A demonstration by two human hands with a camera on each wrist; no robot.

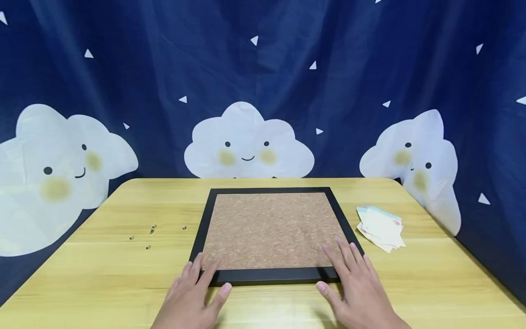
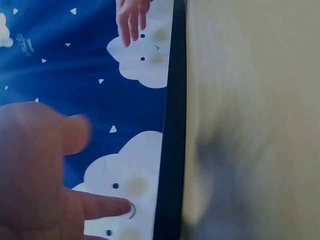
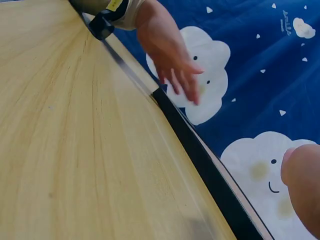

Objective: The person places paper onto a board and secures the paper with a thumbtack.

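Observation:
A cork board (image 1: 267, 228) with a black frame (image 1: 267, 275) lies flat on the table. My left hand (image 1: 191, 294) is at its near left corner, fingers spread, fingertips overlapping the frame. At the near right corner, my right hand (image 1: 357, 285) spreads its fingers over the frame and the cork's edge. Neither hand grips anything. In the left wrist view, the thumb and a finger of the left hand (image 2: 35, 170) extend above the frame's black edge (image 2: 172, 125). Only a blurred part of the right hand (image 3: 305, 185) appears in its own wrist view.
Several small shiny metal pieces (image 1: 152, 231) are scattered on the wooden table (image 1: 94, 274), left of the board. A loose stack of paper cards (image 1: 380, 228) lies to its right. Behind the table hangs a dark blue curtain (image 1: 156, 68) with smiling clouds.

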